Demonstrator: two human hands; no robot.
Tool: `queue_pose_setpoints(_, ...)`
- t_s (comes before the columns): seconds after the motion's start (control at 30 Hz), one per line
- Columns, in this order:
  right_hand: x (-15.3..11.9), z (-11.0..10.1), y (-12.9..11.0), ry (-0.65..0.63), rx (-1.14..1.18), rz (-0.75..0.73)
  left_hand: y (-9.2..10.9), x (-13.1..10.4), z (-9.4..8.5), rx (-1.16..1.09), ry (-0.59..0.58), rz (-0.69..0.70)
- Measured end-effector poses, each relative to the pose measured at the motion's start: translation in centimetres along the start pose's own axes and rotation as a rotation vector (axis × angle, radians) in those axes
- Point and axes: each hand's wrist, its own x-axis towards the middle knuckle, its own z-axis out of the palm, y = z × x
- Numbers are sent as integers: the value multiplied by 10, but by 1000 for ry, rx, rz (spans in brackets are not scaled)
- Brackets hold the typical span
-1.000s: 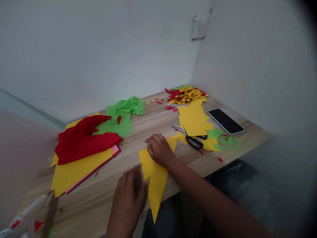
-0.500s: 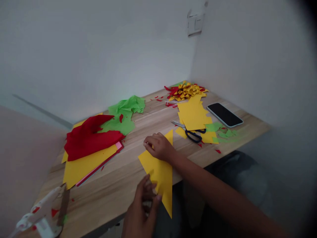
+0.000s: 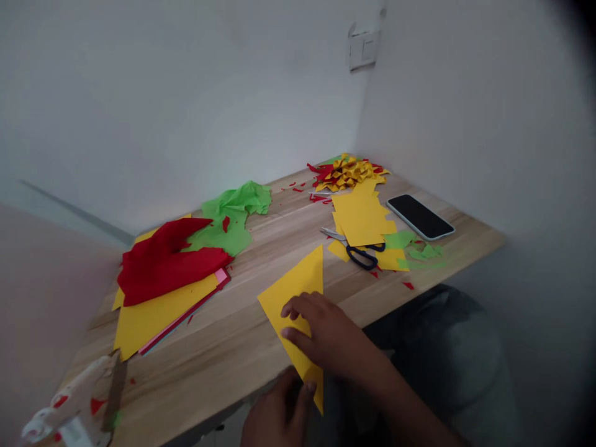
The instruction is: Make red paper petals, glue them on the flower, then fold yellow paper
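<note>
A yellow sheet of paper (image 3: 288,285), triangular in outline, lies at the table's front edge, and its lower tip juts past the edge. My left hand (image 3: 277,413) grips it near that tip, thumb on top, the other fingers partly hidden. Over the middle of the sheet is my right hand (image 3: 328,335), thumb and fingers apart and slightly bent, with nothing held. Beyond it lie dark-handled scissors (image 3: 363,256), partly under a stack of yellow paper pieces (image 3: 361,217).
Red crepe paper (image 3: 167,273) and green crepe paper (image 3: 233,217) lie at the left over yellow sheets (image 3: 158,316). A glue gun (image 3: 69,403) is at the near left corner. A phone (image 3: 420,217) and a heap of folded yellow paper (image 3: 351,172) sit further back right.
My right hand has moved from the sheet's upper part down towards its middle, and its fingers have spread. My left hand has shifted slightly down, onto the sheet's lower end.
</note>
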Motion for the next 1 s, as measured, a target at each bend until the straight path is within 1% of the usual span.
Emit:
queue_pose_setpoints(0.03, -1, 7, -1, -8, 22, 15, 4, 3, 1, -18, 40, 10)
queue_pose_setpoints(0.07, 0, 13, 0, 13, 72, 45, 8, 7, 2, -41, 97, 30)
queue_pose_setpoints(0.13, 3, 21, 4, 117, 175, 116, 17, 13, 0, -116, 206, 95)
queue_pose_setpoints(0.17, 6, 22, 8, 178, 187, 146, 20, 16, -2, -162, 242, 129)
queue_pose_setpoints(0.23, 8, 21, 15, 262, 83, 174, 22, 24, -11, -209, 311, 162)
queue_pose_setpoints(0.3, 6, 17, 21, 267, -107, 152, 21, 34, -25, -155, 388, 180)
queue_pose_setpoints(0.37, 1, 16, 25, 179, -273, 107, 16, 46, -43, -41, 478, 228)
queue_pose_setpoints(0.43, -6, 19, 26, 44, -376, 59, 10, 58, -60, 49, 587, 245)
queue_pose_setpoints(0.5, -11, 25, 22, -97, -398, 3, 2, 69, -72, 0, 684, 197)
queue_pose_setpoints(0.57, -14, 30, 16, -195, -373, -74, -7, 78, -77, -170, 766, 154)
queue_pose_setpoints(0.6, -14, 31, 12, -222, -363, -109, -12, 82, -78, -307, 813, 156)
queue_pose_setpoints(0.67, -13, 32, 4, -252, -380, -158, -21, 89, -77, -611, 906, 195)
queue_pose_setpoints(0.73, -11, 33, -2, -279, -437, -187, -27, 94, -75, -859, 969, 241)
queue_pose_setpoints(0.77, -10, 33, -4, -293, -465, -198, -30, 96, -75, -933, 979, 255)
queue_pose_setpoints(0.83, -9, 32, -5, -319, -490, -215, -32, 98, -75, -992, 988, 274)
queue_pose_setpoints(1.0, -6, 27, -1, -362, -408, -245, -32, 97, -76, -1124, 985, 316)
